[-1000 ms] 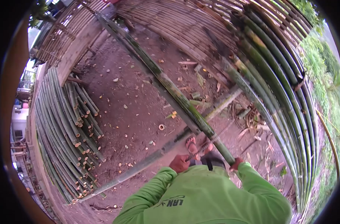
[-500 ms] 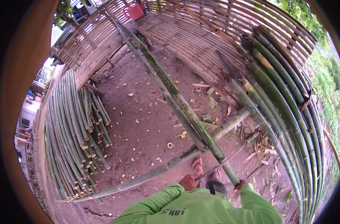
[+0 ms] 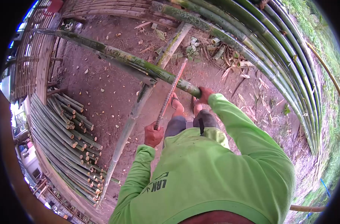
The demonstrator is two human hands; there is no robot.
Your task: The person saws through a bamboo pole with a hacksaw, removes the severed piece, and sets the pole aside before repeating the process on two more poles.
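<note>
My left hand [image 3: 154,134] is closed around the lower end of a long, thin ribbed metal bar [image 3: 170,95]. The bar slants up and away, and its upper part crosses over a green bamboo pole [image 3: 140,64] in this view. At the near cut end of that pole, my right hand [image 3: 204,95] grips it, fingers wrapped round the end. The pole runs to the far left, overlapping a second, darker pole [image 3: 117,64] beneath it. A pale bamboo pole [image 3: 127,128] passes crosswise under both, close to the ground.
Cut bamboo poles lie stacked on the left [image 3: 62,130]. More long green poles [image 3: 252,44] lean in a bundle on the right. Bamboo slat panels [image 3: 99,8] and a red container [image 3: 54,6] are at the back. Bamboo scraps [image 3: 229,71] litter the dirt ground.
The view has turned and tilted down, showing more of the green shirt. The metal bar now points steeply up and away in my left hand. My right hand still holds the pole's end.
</note>
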